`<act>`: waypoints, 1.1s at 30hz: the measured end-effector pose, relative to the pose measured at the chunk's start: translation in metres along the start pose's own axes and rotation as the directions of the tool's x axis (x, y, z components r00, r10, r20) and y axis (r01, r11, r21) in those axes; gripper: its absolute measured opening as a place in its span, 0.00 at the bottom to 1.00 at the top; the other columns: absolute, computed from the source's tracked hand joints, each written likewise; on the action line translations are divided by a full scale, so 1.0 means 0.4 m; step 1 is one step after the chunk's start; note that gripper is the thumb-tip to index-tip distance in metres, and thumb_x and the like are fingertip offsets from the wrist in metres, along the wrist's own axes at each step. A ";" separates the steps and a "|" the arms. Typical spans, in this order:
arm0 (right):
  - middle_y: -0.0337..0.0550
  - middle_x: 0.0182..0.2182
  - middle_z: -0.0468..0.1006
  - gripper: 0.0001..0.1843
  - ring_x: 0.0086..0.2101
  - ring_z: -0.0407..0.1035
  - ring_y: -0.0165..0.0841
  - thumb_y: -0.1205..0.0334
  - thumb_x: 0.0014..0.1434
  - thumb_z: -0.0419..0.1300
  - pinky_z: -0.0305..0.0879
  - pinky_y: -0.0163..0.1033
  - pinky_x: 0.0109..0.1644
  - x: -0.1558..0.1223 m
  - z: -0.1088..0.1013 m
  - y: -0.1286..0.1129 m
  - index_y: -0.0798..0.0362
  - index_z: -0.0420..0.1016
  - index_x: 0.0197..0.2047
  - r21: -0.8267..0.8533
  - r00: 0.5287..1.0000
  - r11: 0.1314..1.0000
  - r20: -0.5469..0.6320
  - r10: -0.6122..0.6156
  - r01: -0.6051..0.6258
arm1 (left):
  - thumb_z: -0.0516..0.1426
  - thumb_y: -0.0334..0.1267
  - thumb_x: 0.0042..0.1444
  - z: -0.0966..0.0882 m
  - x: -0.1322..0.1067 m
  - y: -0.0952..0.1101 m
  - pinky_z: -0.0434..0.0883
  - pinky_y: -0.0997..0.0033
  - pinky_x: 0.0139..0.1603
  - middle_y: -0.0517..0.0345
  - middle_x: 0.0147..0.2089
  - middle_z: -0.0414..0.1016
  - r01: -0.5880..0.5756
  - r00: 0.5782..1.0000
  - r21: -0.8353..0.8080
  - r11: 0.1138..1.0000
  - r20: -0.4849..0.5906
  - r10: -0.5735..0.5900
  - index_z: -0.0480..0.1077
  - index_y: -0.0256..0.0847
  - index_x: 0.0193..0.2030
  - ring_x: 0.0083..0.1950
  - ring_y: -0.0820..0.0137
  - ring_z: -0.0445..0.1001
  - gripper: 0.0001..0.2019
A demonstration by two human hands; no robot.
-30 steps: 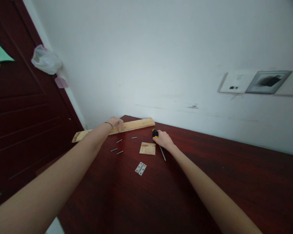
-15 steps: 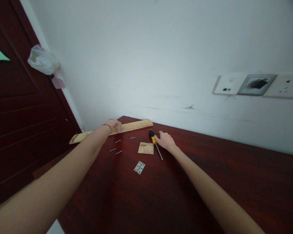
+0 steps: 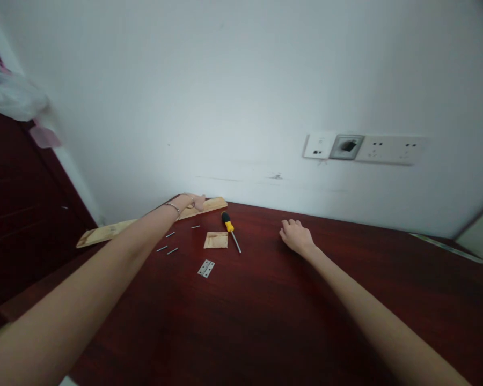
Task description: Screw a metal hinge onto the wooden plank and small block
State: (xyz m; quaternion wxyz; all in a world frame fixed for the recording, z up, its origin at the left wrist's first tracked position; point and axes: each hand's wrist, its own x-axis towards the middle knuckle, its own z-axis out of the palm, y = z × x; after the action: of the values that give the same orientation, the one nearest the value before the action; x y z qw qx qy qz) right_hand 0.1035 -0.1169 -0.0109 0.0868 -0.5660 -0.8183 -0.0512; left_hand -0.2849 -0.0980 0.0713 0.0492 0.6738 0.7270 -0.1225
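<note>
My left hand (image 3: pixel 190 202) rests on a long pale wooden strip (image 3: pixel 104 232) that lies along the far left edge of the dark red table (image 3: pixel 265 311); its fingers lie flat on the wood. My right hand (image 3: pixel 294 235) sits on the bare tabletop, palm down, fingers loosely curled, holding nothing. A yellow-and-black screwdriver (image 3: pixel 229 229) lies on the table left of my right hand, apart from it. Beside it are a small square wooden block (image 3: pixel 216 240), a silver hinge (image 3: pixel 206 268) and several screws (image 3: pixel 167 249).
A white wall stands right behind the table, with a row of sockets (image 3: pixel 364 148) on it. A dark red door (image 3: pixel 20 214) is at the left, with a plastic bag (image 3: pixel 8 96) hanging at its edge.
My right hand let go of the screwdriver and moved right onto the bare table. The view swung to the right. My left hand stayed on the wooden strip.
</note>
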 end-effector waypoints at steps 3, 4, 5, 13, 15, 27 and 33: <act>0.63 0.51 0.70 0.19 0.51 0.64 0.49 0.61 0.65 0.44 0.65 0.47 0.46 -0.031 0.004 0.059 0.60 0.67 0.53 -0.023 0.994 0.994 0.005 0.107 -0.106 | 0.58 0.47 0.42 -0.025 0.034 0.152 0.63 0.69 0.59 0.34 0.69 0.50 -0.129 0.991 -0.012 0.992 0.027 0.129 0.38 0.26 0.71 0.66 0.55 0.60 0.53; 0.64 0.51 0.69 0.20 0.51 0.64 0.49 0.61 0.66 0.44 0.65 0.48 0.46 -0.042 0.004 0.076 0.60 0.67 0.54 -0.026 0.991 0.991 0.009 0.134 -0.134 | 0.57 0.48 0.44 -0.025 0.038 0.207 0.62 0.70 0.60 0.35 0.70 0.49 -0.181 0.983 -0.020 0.983 0.040 0.182 0.36 0.25 0.71 0.66 0.58 0.59 0.52; 0.64 0.51 0.69 0.20 0.51 0.64 0.49 0.60 0.66 0.44 0.65 0.48 0.47 -0.054 0.004 0.092 0.61 0.67 0.54 -0.028 0.988 0.987 0.014 0.156 -0.156 | 0.56 0.48 0.46 -0.020 0.038 0.261 0.61 0.72 0.61 0.37 0.70 0.48 -0.235 0.970 -0.029 0.972 0.054 0.236 0.35 0.26 0.71 0.67 0.60 0.59 0.51; 0.63 0.52 0.70 0.21 0.52 0.65 0.48 0.58 0.66 0.44 0.62 0.48 0.51 -0.145 0.003 0.185 0.61 0.69 0.53 0.010 0.975 0.976 0.051 0.218 -0.219 | 0.49 0.63 0.52 0.083 -0.043 0.555 0.48 0.65 0.69 0.42 0.73 0.32 -0.476 0.872 -0.072 0.877 0.092 0.481 0.29 0.29 0.72 0.73 0.57 0.42 0.53; 0.63 0.52 0.71 0.21 0.53 0.65 0.47 0.58 0.66 0.43 0.61 0.48 0.52 -0.164 0.009 0.197 0.61 0.70 0.52 0.024 0.973 0.974 0.056 0.223 -0.225 | 0.47 0.66 0.51 0.105 -0.060 0.581 0.45 0.59 0.70 0.42 0.73 0.30 -0.460 0.879 -0.077 0.884 0.096 0.466 0.29 0.29 0.72 0.73 0.54 0.37 0.54; 0.56 0.61 0.65 0.24 0.61 0.57 0.44 0.58 0.66 0.44 0.52 0.45 0.61 -0.203 0.056 0.201 0.60 0.67 0.58 0.075 0.962 0.960 -0.033 0.272 -0.269 | 0.36 0.69 0.55 0.168 -0.119 0.625 0.38 0.44 0.69 0.42 0.73 0.27 -0.354 0.931 -0.085 0.931 0.065 0.360 0.34 0.34 0.72 0.73 0.52 0.27 0.48; 0.56 0.61 0.66 0.24 0.60 0.58 0.45 0.58 0.65 0.44 0.53 0.45 0.61 -0.204 0.062 0.206 0.60 0.68 0.58 0.097 0.962 0.962 -0.065 0.263 -0.257 | 0.34 0.71 0.53 0.209 -0.096 0.625 0.34 0.45 0.69 0.44 0.73 0.26 -0.346 0.938 -0.138 0.928 -0.023 0.346 0.34 0.34 0.72 0.73 0.53 0.26 0.50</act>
State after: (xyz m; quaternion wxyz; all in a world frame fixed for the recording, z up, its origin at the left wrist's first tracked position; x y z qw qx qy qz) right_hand 0.2064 -0.1582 -0.0528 0.1491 -0.6618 -0.7342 -0.0254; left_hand -0.0413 -0.1401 -0.0281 0.1176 0.7861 0.6037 -0.0613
